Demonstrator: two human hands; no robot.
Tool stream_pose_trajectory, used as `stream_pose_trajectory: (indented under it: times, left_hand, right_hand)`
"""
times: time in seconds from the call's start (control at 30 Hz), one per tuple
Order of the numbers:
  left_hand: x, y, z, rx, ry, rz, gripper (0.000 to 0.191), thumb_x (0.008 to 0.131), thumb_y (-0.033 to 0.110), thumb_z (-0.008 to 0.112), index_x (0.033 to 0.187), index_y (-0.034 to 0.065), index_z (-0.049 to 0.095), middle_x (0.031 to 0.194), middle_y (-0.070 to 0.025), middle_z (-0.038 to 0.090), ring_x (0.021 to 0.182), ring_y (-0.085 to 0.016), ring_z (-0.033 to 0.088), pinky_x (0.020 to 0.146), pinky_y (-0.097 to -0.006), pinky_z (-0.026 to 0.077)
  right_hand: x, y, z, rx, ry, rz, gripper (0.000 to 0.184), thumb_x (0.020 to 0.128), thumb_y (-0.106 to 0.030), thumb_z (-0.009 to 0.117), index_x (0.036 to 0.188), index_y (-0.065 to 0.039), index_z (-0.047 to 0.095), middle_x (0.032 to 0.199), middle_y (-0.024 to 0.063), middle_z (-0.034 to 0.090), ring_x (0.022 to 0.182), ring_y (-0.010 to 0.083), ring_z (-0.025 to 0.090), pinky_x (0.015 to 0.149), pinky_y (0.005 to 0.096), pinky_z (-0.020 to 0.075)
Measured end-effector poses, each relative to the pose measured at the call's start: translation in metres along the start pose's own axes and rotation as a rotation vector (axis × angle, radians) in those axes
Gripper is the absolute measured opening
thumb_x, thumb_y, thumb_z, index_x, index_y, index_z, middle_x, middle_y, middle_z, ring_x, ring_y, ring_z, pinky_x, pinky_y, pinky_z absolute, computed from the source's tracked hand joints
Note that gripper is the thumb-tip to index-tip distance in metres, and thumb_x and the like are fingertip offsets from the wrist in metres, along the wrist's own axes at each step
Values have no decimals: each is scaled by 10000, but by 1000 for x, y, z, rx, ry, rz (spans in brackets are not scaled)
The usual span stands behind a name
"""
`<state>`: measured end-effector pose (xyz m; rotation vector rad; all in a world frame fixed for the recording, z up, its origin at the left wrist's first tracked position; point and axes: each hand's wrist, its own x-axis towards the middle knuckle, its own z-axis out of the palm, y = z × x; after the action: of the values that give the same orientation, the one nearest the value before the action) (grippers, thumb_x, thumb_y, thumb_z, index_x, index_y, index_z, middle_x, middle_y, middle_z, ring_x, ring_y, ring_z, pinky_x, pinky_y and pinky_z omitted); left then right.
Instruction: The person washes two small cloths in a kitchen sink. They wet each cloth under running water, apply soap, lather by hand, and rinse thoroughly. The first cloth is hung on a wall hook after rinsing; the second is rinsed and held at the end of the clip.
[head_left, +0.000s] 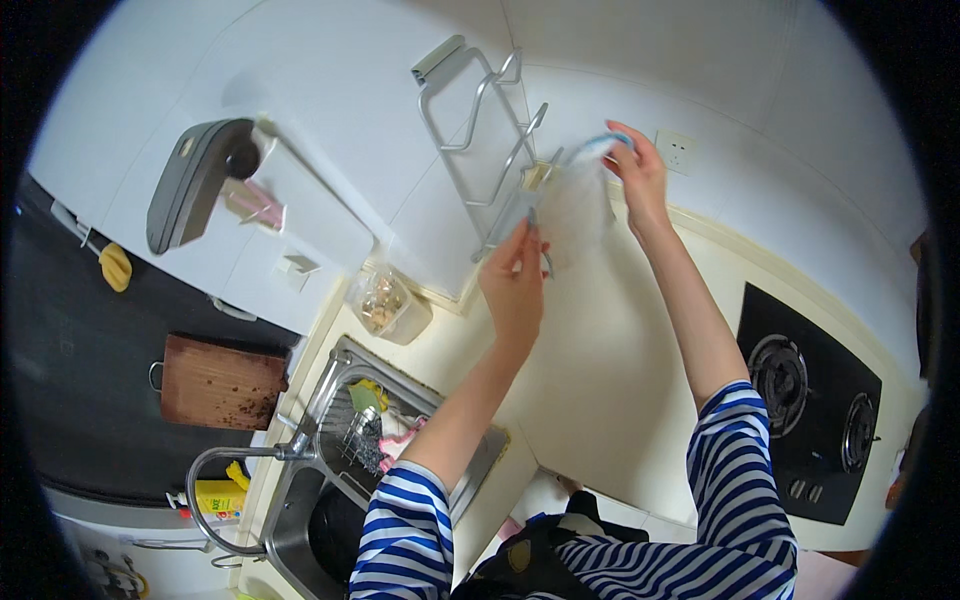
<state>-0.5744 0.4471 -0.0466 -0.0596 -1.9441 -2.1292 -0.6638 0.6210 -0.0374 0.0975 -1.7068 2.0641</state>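
My right hand (637, 169) is raised near the wall and grips the blue-edged top of a thin translucent plastic bag (574, 214). The bag hangs between my hands, blurred. My left hand (517, 281) pinches a thin grey edge or strip at the bag's left side; what exactly its fingers hold is too blurred to tell. Just behind and to the left of the bag stands a silver metal wire rack (472, 142) against the wall.
Below spreads the cream countertop (600, 375). A black gas stove (810, 405) is at the right; a wall socket (676, 151) sits above. At the left are a plastic container (401, 319), a steel sink (289, 502) with a curved faucet (196, 480), and a wooden cutting board (221, 382).
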Motion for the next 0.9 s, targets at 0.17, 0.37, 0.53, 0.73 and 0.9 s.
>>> stream_pose_trajectory:
  times: [0.17,0.37,0.53,0.73,0.9]
  left_hand:
    - [44,-27,4,0,159,-292,399,886,145,553,1257,18,478,794,-33,580,711,-88,558,523,-228,461]
    - [41,-53,-9,440,161,75,342,859,134,582,1180,32,523,1012,-77,539,692,-120,529,514,-232,457]
    - [45,-53,-8,431,17,180,308,830,69,600,1134,28,561,1020,-123,550,747,-148,553,571,-262,480]
    - [39,-52,-10,465,-112,210,394,828,30,575,1215,58,509,1129,-118,536,930,-203,589,681,-284,529]
    - [-16,-58,-21,721,-67,379,446,812,49,576,1247,76,483,1211,-116,515,1053,-277,551,830,-344,494]
  right_hand:
    - [69,60,27,-122,-242,-23,406,835,-153,595,1206,-15,508,851,51,623,764,101,560,682,234,455]
    - [86,88,5,-402,-42,-149,407,816,-180,608,1167,8,524,845,67,638,759,120,579,709,263,464]
    - [72,96,-4,-267,-374,316,319,830,-246,625,1057,-24,604,772,-5,574,699,89,514,667,231,425]
    - [91,116,-4,-770,-185,100,337,757,-346,662,915,-49,640,781,52,633,710,148,581,678,290,469]
    - [100,126,-8,-816,-143,-70,402,763,-453,638,943,-94,637,904,73,660,838,221,621,746,347,477]
